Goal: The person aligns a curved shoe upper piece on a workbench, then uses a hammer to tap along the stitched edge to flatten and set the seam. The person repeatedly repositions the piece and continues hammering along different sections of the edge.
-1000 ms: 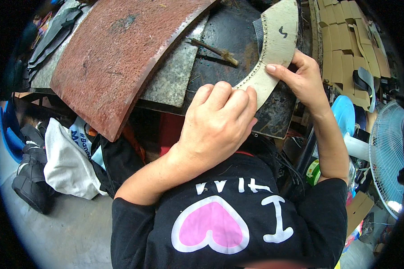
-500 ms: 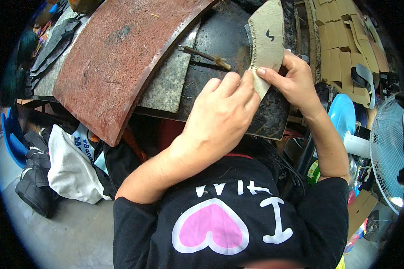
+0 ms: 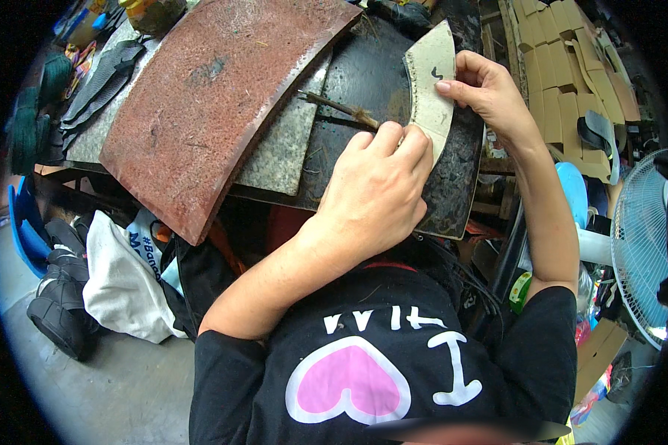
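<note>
Pale curved strip [image 3: 429, 100], just one of it, is over the dark tabletop [image 3: 360, 59], and both of the person's bare hands are at work there! Look at its line: the long axis runs away from the person, near end down by the left hand, far end pointing up the view, the whole strip bowing out to the right. One row of small holes follows the hollow left edge, and one black mark sits on the upper face. Right hand [image 3: 490, 93] now: thumb on top, fingers at the outer edge, a narrow pinch with the strip between. Left hand [image 3: 378, 174]: knuckles up, fingers curled over the lower part; fingertips hidden, so what they grip, I cannot tell. To the left, one stick [image 3: 334, 106] lies with its right end close to the left hand. Beyond it, one grey speckled board [image 3: 289, 144], and partly over that, one big red-brown slab [image 3: 215, 96]. Off right, one fan [image 3: 646, 245].
</note>
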Demonstrator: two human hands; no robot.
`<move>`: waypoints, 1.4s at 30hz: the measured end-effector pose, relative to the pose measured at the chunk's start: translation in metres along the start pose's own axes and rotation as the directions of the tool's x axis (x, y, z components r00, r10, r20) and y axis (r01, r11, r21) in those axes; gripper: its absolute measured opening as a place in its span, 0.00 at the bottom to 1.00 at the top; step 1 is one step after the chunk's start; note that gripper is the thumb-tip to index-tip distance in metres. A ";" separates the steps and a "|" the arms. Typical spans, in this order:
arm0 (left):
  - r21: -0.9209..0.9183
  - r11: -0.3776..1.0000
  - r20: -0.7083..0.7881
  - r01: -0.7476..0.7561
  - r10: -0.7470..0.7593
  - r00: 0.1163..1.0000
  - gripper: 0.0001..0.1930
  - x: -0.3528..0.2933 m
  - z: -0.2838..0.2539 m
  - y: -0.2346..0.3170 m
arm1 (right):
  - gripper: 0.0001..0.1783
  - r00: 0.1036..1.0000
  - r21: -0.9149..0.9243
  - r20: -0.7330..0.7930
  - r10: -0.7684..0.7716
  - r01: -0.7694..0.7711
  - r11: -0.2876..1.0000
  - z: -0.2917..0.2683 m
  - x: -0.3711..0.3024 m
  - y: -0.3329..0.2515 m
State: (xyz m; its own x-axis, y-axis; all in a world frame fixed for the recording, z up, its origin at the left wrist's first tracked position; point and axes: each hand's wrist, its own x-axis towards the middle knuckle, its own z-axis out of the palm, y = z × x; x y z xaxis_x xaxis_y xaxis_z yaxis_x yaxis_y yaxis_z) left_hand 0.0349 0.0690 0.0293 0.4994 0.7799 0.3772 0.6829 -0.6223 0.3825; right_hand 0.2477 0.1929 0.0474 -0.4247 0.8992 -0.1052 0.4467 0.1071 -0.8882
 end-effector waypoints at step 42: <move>0.015 0.996 -0.049 0.089 -0.088 0.995 0.17 0.023 0.020 -0.006 | 0.14 0.990 -0.071 -0.124 0.072 -0.081 0.994 -0.012 0.027 0.003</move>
State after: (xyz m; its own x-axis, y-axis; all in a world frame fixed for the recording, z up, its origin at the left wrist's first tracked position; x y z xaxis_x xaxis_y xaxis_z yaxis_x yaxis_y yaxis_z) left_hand 0.0534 0.0921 0.0187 0.4110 0.8274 0.3828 0.7327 -0.5496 0.4014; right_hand 0.2471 0.2223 0.0477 -0.2906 0.9502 -0.1129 0.5344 0.0633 -0.8428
